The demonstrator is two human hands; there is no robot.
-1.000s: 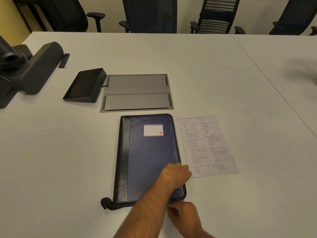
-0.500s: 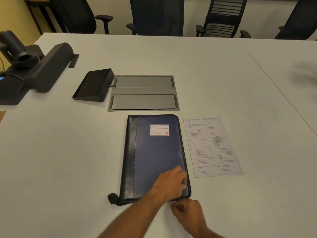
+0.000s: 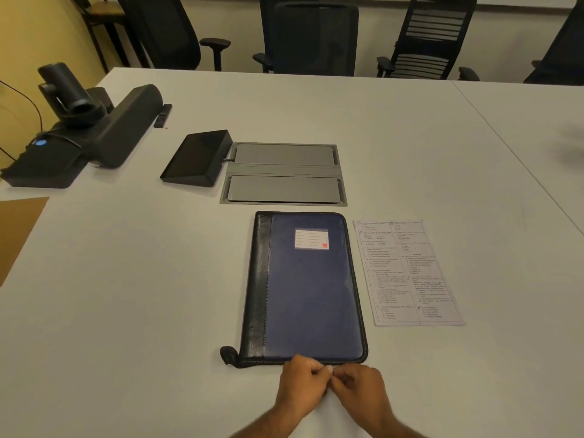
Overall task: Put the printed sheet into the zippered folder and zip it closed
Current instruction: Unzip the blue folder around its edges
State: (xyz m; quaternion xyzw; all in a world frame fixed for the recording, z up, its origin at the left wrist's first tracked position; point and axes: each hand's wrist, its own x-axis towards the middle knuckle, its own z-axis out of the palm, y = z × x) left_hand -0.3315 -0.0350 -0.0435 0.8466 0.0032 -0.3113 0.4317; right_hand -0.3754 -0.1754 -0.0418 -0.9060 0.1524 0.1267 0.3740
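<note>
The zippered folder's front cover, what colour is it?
Dark blue, with a black spine strip; the head view shows the zippered folder.

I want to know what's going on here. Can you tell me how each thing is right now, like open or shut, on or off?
Zippered folder: closed, flat on the table.
Printed sheet: outside the folder, lying flat beside it.
Left hand: fingers curled at the folder's near edge.
Right hand: fingers curled there too; what they pinch is hidden.
Touch panel: screen dark.
Table cable box: both lids shut.
</note>
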